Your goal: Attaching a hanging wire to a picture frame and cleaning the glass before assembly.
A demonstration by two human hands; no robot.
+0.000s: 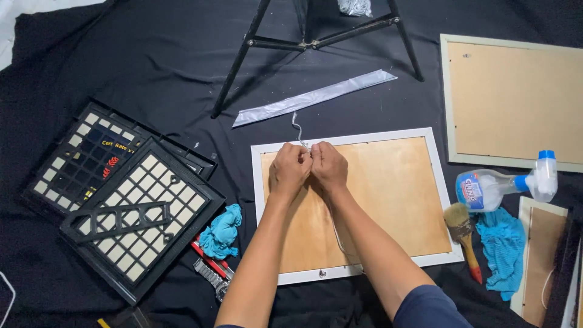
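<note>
Both your hands are bunched at the top edge of the white picture frame, pinching its hanging wire.

Your left hand and right hand sit knuckle to knuckle, fingers curled tight on the thin wire, whose loose end snakes up and away just beyond your fingertips. Under both palms lies the white picture frame, face down, brown backing board up (a small screw shows on the edge nearest you). Beyond your hands lie a silver strip and black tripod legs. Out past your right hand: a spray bottle, a paintbrush and a blue cloth. Off your left forearm sit a crumpled blue rag and black lattice frames.
</note>
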